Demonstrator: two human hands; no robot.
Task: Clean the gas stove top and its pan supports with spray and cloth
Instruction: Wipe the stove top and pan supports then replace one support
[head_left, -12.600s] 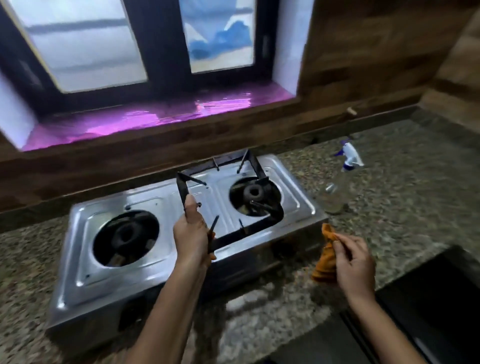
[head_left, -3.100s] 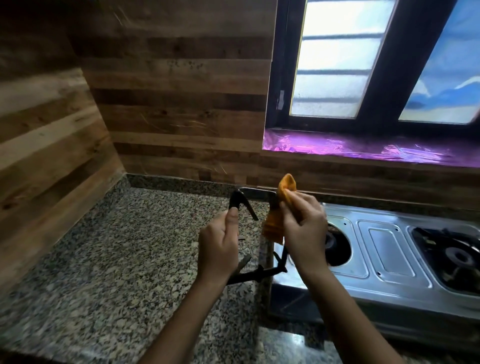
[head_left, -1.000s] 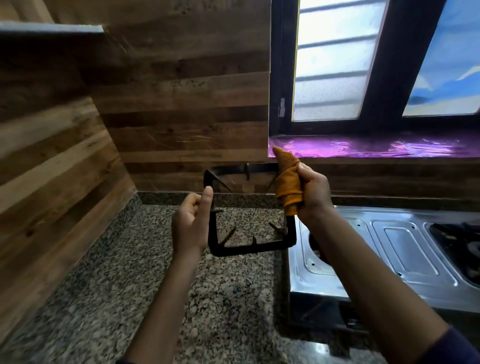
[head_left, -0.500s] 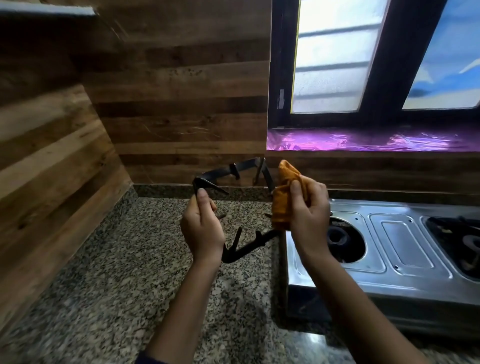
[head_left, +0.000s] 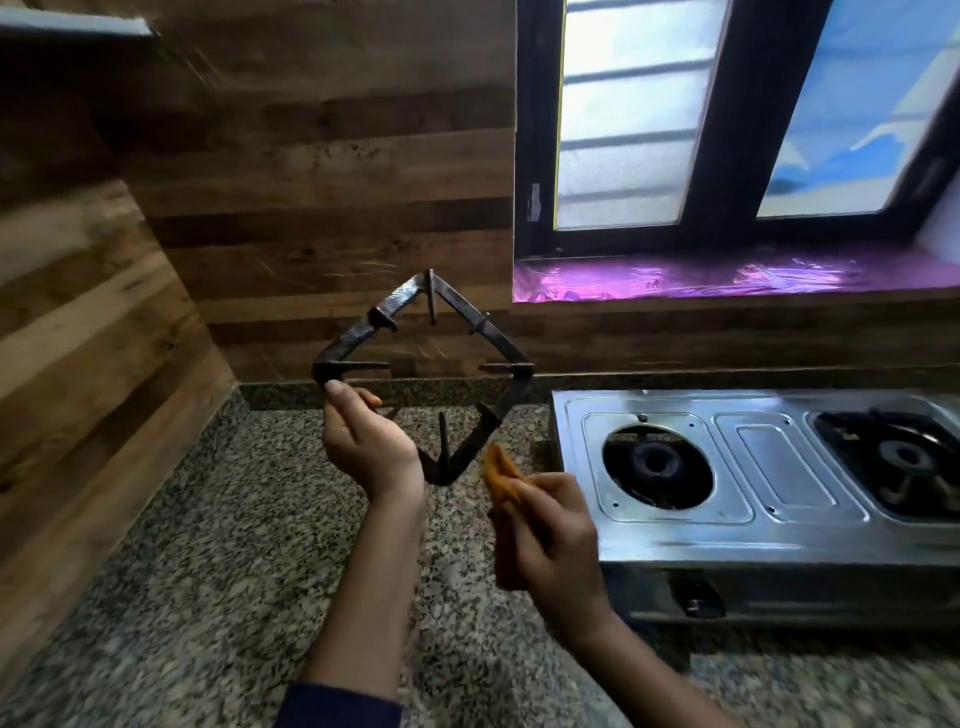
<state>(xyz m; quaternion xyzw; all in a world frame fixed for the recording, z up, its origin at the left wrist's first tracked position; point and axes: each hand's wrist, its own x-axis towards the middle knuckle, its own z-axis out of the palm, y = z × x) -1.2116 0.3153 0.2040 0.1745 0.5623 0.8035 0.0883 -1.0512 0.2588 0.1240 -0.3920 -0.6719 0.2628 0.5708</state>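
The left hand (head_left: 370, 447) pinches one corner of the black pan support (head_left: 348, 340) and holds it upright like a diamond in the air, left of the gas stove (head_left: 779, 475). The right hand (head_left: 550, 540), apart from the left, is curled round the orange cloth (head_left: 500, 475) just beside the support's lowest corner; whether they touch is unclear. The stove's left well (head_left: 621, 486) holds its burner (head_left: 655, 464). Speckled granite counter (head_left: 208, 571) spreads left of the stove.

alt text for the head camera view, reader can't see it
A person's left hand holds a black pan support upright by one corner, like a diamond, above a speckled granite counter, while the right hand grips a bunched orange cloth just below its lower edge. To the right sits a steel two-burner gas stove, its left burner uncovered.
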